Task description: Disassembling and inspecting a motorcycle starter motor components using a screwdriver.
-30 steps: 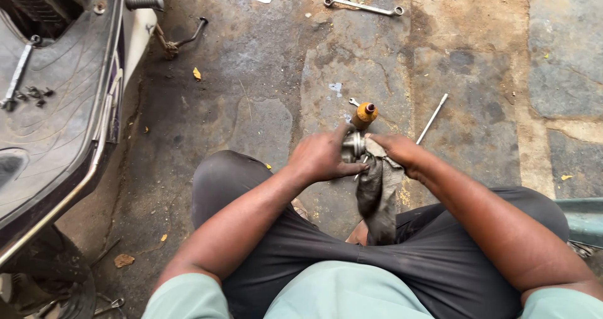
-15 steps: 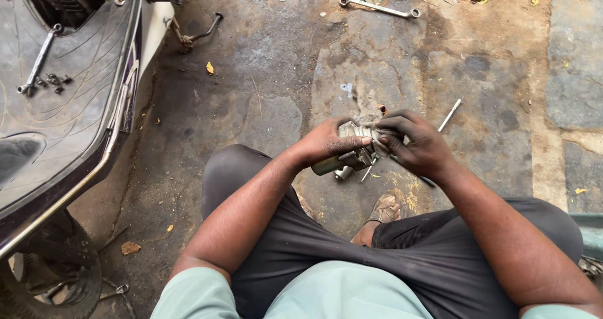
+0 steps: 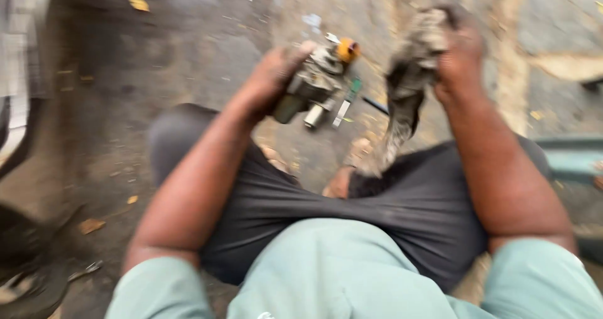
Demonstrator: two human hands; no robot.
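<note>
The picture is blurred by motion. My left hand (image 3: 271, 80) grips a small greasy metal engine part (image 3: 316, 83) with an orange cap at its top, held up over the ground in front of my knees. My right hand (image 3: 458, 58) is off to the right and holds a dirty grey rag (image 3: 408, 80) that hangs down from the fist. The two hands are apart, with a gap between part and rag.
I squat on stained stone paving (image 3: 207, 49). A thin metal tool (image 3: 345, 105) lies on the ground under the part. A scooter's body (image 3: 19, 105) shows at the left edge. A teal object (image 3: 568, 159) sits at the right.
Both hands were together on the part in front of me. Now they have separated: the left keeps the part, the right has pulled away to the right with the rag. The view shifted closer.
</note>
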